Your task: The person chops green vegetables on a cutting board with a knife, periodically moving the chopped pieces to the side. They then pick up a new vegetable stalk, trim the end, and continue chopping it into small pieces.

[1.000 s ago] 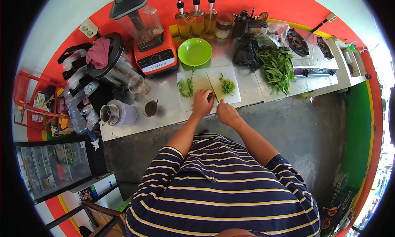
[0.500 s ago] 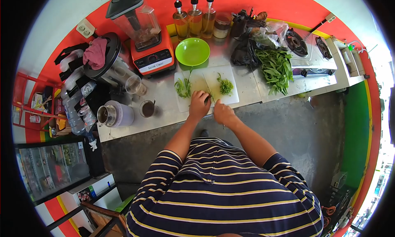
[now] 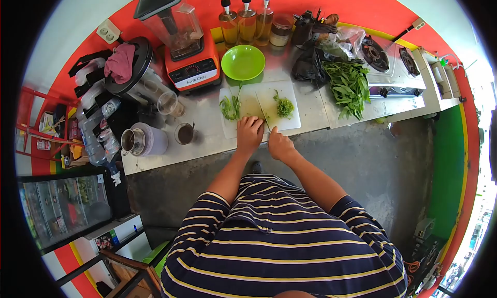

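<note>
On the white cutting board, my right hand is closed around the handle of a knife, whose blade points away from me. My left hand rests at the board's near edge, left of the blade, with fingers bent together; what lies beneath them is too small to make out. Leafy green stems lie on the board's left part. A small heap of chopped greens sits to the right of the blade.
A green bowl stands behind the board, beside an orange blender. Leafy greens and a black bag lie right, near the stove. A glass and a flask stand left.
My left hand has shifted slightly toward me and flattened a little on the board. The knife is still in my right hand, nearly in the same place.
</note>
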### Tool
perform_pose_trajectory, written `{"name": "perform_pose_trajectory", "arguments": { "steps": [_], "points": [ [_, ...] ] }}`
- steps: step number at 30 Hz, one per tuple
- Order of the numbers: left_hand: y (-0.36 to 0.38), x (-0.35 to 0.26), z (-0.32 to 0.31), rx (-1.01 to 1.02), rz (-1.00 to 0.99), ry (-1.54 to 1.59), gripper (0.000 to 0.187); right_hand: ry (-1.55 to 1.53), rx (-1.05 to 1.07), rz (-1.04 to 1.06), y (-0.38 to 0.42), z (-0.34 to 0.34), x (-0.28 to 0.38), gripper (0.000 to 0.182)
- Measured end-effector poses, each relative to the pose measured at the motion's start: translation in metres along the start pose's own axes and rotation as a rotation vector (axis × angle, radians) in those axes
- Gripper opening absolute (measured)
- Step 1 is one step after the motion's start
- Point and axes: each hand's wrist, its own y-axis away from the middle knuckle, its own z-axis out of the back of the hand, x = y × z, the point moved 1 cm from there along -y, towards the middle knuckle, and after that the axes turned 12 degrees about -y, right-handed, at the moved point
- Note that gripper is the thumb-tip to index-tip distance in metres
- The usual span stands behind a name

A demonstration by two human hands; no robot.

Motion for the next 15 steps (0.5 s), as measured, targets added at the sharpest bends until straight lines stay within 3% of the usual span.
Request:
{"name": "perform_pose_trajectory", "arguments": {
  "steps": [8, 15],
  "points": [
    [-0.002, 0.001, 0.000, 0.045, 0.146, 0.078, 0.014, 0.025, 0.022, 0.036, -0.018, 0.012, 0.002, 0.028],
    [-0.003, -0.001, 0.000, 0.046, 0.085, 0.067, 0.016, 0.026, -0.035, 0.040, -0.001, -0.013, -0.002, 0.029]
  ]
}}
